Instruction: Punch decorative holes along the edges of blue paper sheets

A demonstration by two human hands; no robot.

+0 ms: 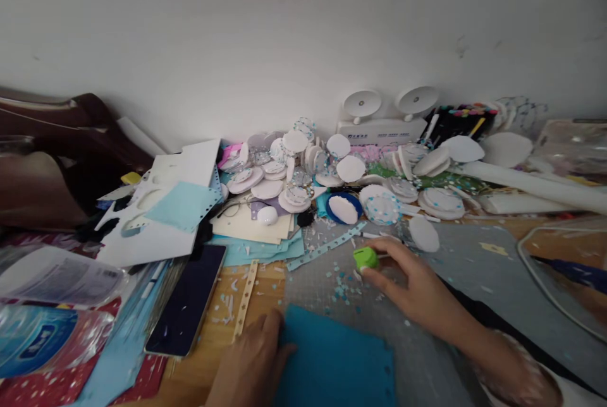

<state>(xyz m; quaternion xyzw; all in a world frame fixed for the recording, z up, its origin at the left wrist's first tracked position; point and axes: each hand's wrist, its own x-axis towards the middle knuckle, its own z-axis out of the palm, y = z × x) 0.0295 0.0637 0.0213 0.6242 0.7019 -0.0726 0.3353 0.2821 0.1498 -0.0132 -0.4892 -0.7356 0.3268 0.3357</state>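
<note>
In my right hand (417,280), a small bright green craft punch (366,258) is pinched between thumb and fingers, raised a little over the grey cutting mat (427,356). A blue sheet (336,363), with small holes along its right edge, lies on the mat at the front. My left hand (253,356) rests at that sheet's left edge, its thumb reaching over the blue and its fingers loosely bent, partly out of frame below. Tiny blue paper bits (344,287) are scattered between the punch and the sheet. Behind them lies a punched light-blue strip (327,247).
White discs (351,169), many with blue beads, pile along the wall. A phone (190,303), light-blue paper (184,205) and a tissue pack (42,337) lie left. A white cable (535,287) curves at the right, near a blue tool (576,273).
</note>
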